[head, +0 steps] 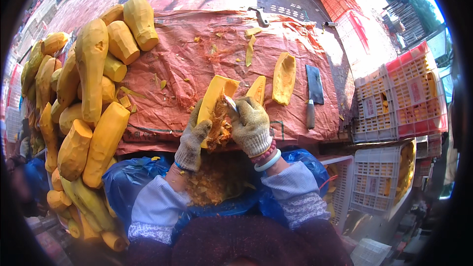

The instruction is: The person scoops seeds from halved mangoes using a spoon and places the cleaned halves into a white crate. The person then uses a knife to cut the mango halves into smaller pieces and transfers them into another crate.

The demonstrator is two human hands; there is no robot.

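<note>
My left hand, in a soiled knit work glove, grips a hollow length of peeled pumpkin near the work surface's front edge. Stringy orange pulp hangs out of it. My right hand, gloved too, with a pale bangle and red beads at the wrist, is closed on a small metal tool at the pulp; the tool's kind is mostly hidden. Just beyond the right hand lies another cut pumpkin piece. A scooped-out pumpkin half and a cleaver lie farther right.
Peeled long-necked pumpkins are heaped at the left. A red woven plastic sheet covers the work surface, with a peeler-like tool at its far edge. Below my hands, scraps lie in blue plastic. Plastic crates holding yellow pieces stand right.
</note>
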